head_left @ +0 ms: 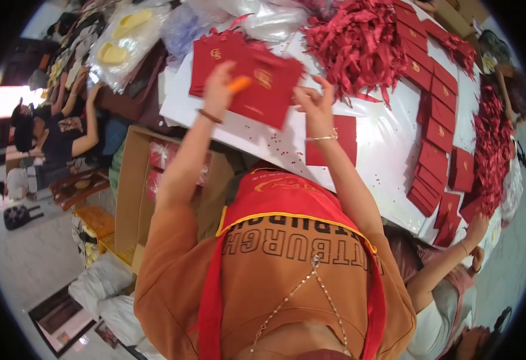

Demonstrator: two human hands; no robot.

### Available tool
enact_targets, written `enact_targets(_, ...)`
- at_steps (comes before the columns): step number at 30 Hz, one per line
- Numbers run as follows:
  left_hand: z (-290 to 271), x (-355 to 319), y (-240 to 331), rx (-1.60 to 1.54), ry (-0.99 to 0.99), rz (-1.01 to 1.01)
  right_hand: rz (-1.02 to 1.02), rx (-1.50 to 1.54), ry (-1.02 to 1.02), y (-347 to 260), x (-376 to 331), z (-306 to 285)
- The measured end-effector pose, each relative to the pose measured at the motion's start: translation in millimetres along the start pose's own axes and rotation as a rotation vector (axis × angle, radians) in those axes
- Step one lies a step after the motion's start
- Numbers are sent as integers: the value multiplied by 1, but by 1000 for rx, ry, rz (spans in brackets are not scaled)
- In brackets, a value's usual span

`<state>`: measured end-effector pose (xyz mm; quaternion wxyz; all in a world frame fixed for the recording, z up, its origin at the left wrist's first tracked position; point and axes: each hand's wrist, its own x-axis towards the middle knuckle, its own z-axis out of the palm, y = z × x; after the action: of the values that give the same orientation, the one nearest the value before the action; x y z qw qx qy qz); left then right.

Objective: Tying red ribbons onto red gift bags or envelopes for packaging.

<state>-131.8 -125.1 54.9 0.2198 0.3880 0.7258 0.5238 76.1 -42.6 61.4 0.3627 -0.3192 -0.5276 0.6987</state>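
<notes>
Over the near left of the white table, a red flat paper bag (266, 84) with a gold emblem is tilted between my hands. My left hand (218, 90) is closed around a small orange tool (239, 84) in front of the bag; blur hides its exact kind. At the bag's right edge, the curled fingers of my right hand (316, 105) grip it, with one finger raised. Another red bag (209, 57) lies behind on the left. A red square piece (344, 141) rests flat below my right wrist.
Small red dots are scattered on the white table (383, 150). A heap of red ribbons (359, 45) lies at the back, with rows of red bags (440, 129) to the right. An open cardboard box (132, 174) stands left. A co-worker's hand (478, 228) reaches in at right.
</notes>
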Motion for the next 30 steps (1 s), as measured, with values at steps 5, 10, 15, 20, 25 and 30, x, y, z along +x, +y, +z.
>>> enact_targets(5, -88, 78, -62, -324, 293, -2, 100, -60, -251, 36, 3, 39)
enact_targets(10, -94, 94, -102, 55, 231, -253, 92, -272, -363, 65, 13, 68)
enact_targets(15, -102, 101, -140, 206, 267, -164, -102, -507, -324, 69, 65, 94)
enact_targets(20, -72, 87, -71, 331, 240, -150, -92, -663, -362, 79, 89, 114)
enact_targets(25, -85, 102, -108, 361, 177, -196, 4, -474, -441, 76, 75, 111)
enact_targets(30, -73, 101, -119, 487, 388, -46, 71, -305, -432, 58, 50, 64)
